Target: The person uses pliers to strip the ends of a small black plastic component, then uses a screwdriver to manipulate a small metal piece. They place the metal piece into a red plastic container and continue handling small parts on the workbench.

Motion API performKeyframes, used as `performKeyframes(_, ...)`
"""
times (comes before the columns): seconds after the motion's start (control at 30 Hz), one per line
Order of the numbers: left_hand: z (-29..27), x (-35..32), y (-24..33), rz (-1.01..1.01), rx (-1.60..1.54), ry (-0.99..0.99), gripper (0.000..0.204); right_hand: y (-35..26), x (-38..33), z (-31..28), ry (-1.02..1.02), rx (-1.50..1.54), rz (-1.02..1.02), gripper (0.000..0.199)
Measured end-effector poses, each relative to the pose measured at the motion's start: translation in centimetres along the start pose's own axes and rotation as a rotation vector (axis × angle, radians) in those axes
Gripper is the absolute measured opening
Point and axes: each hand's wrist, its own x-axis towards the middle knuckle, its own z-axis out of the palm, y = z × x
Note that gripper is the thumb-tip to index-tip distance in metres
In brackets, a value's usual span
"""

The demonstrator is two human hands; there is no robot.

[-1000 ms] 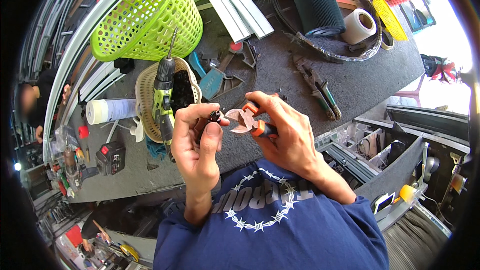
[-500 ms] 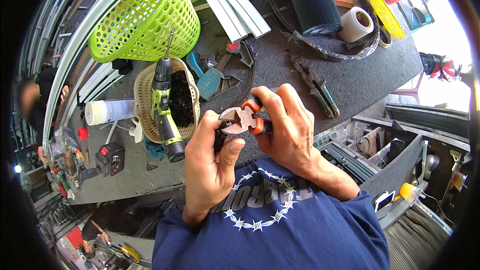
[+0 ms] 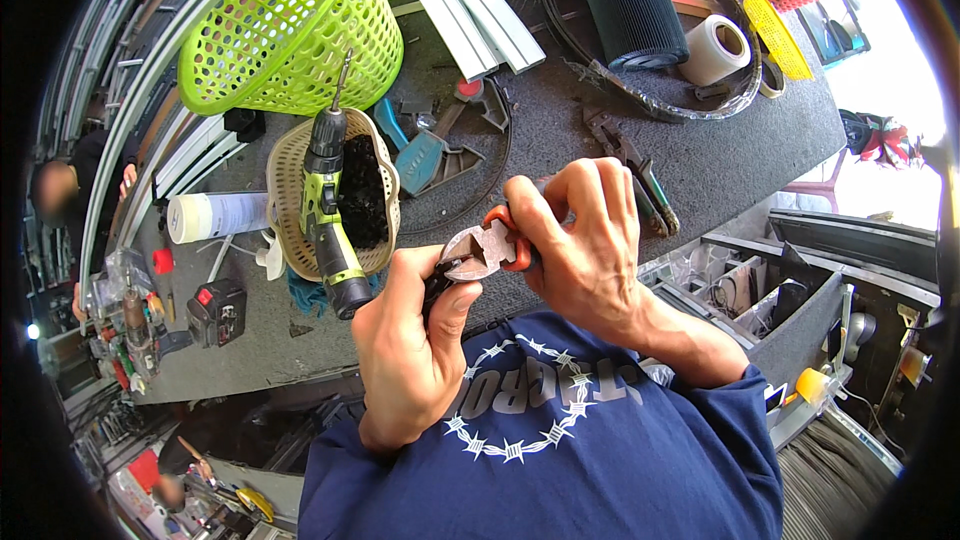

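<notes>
Diagonal cutting pliers with orange-red and black handles are gripped in my right hand, their jaws pointing left. My left hand pinches a small black piece between thumb and fingers; its exact kind is mostly hidden. The jaws sit around the tip of that piece, close to my left thumb and forefinger. Beyond my left hand a green-and-black cordless drill lies across a beige plastic basket that holds small black bits.
On the dark workbench lie another pair of pliers, a blue-and-grey clamp, a white bottle and a black battery. A green basket, rolls and white profiles stand behind. Another person is at the far left.
The pliers' handles have come closer together and the jaws have narrowed onto the black piece. My left hand has shifted slightly left.
</notes>
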Motion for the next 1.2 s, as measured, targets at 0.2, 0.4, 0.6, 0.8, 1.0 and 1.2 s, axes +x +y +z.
performKeyframes(0.2, -0.1, -0.3, 0.0, 0.003, 0.018, -0.001, 0.030, 0.3, 0.1, 0.5, -0.003, 0.121, -0.023, 0.038)
performKeyframes(0.4, 0.1, -0.4, 0.0, 0.013, -0.077, 0.037, 0.032, 0.1, 0.4, -1.1, -0.005, -0.060, -0.086, 0.038)
performKeyframes(0.6, 0.1, -0.3, 0.1, -0.014, -0.023, 0.059, 0.031, 0.0, 0.9, -0.7, -0.088, -0.076, -0.133, 0.032)
performKeyframes(0.8, 0.3, -0.3, 0.2, -0.039, -0.041, 0.053, 0.029, 0.2, 0.7, -0.9, -0.100, -0.101, -0.146, 0.036)
performKeyframes(1.0, 0.1, -0.7, 0.4, -0.054, -0.040, 0.057, 0.027, 0.9, 1.5, -0.5, -0.070, 0.071, -0.200, 0.049)
performKeyframes(1.2, 0.0, -0.8, 0.2, -0.095, -0.095, 0.101, 0.025, 1.1, 2.2, -1.0, -0.144, 0.132, -0.272, 0.038)
